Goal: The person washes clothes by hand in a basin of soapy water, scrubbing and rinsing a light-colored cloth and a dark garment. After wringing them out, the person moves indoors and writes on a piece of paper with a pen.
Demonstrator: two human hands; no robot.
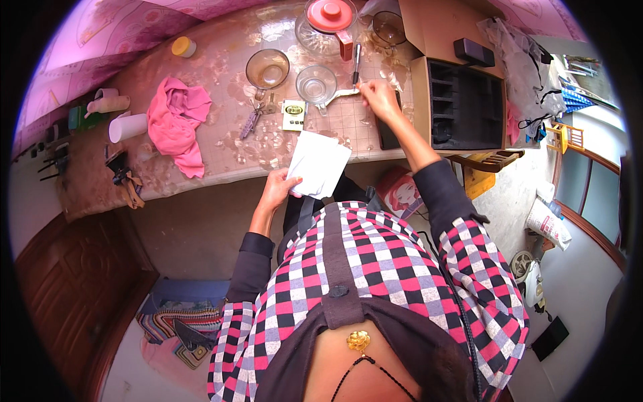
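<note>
My left hand (278,190) grips a few sheets of white paper (321,161) by their lower left corner, at the table's front edge. Over the table, my right hand (379,99) is at the end of a white-handled utensil (345,93); whether the fingers hold it is unclear. A black pen (356,63) lies just beyond those fingers. A clear glass mug (315,84) stands left of my right hand, with a brown-tinted glass cup (267,69) farther left. Between the mug and the paper lies a small yellow-and-white packet (294,115) bearing writing.
A glass pitcher with a red lid (330,15) and another tinted cup (388,27) stand at the back. On the right are an open cardboard box with black foam (467,105) and a dark flat device (389,128). A pink cloth (178,120) and white cup (128,127) lie left.
</note>
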